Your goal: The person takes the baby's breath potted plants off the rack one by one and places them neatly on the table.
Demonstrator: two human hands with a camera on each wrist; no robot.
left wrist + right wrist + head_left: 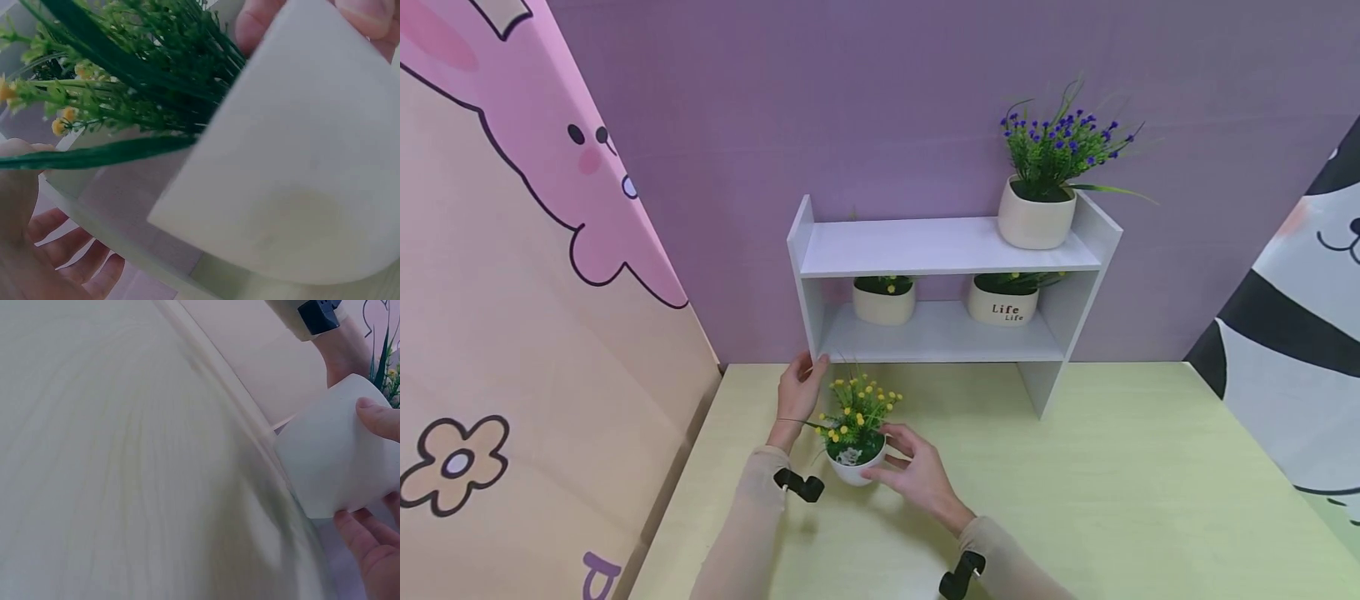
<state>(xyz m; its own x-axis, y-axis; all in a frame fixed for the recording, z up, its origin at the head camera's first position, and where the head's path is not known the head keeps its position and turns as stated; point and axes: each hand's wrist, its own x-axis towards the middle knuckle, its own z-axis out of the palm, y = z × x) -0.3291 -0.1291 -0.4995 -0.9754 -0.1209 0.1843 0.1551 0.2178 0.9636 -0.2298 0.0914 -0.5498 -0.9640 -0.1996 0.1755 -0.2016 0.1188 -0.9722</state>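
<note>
My right hand [921,471] holds a small white pot [853,473] of yellow flowers [859,408] from its right side, thumb and fingers on the pot wall. In the right wrist view the thumb [378,419] lies across the pot [337,450], clear of the tabletop. My left hand [797,392] grips the lower left side panel of a white two-tier shelf [940,329], thumb on the inner side and fingers [81,256] along the outside. The flower pot is in front of that panel and hides part of it.
On the top tier at right stands a cream pot [1036,218] with purple flowers. Two more potted plants, a plain pot [883,307] and a pot lettered "Life" [1003,307], are on the middle tier. A pale wood table [1150,483] meets walls behind and at left.
</note>
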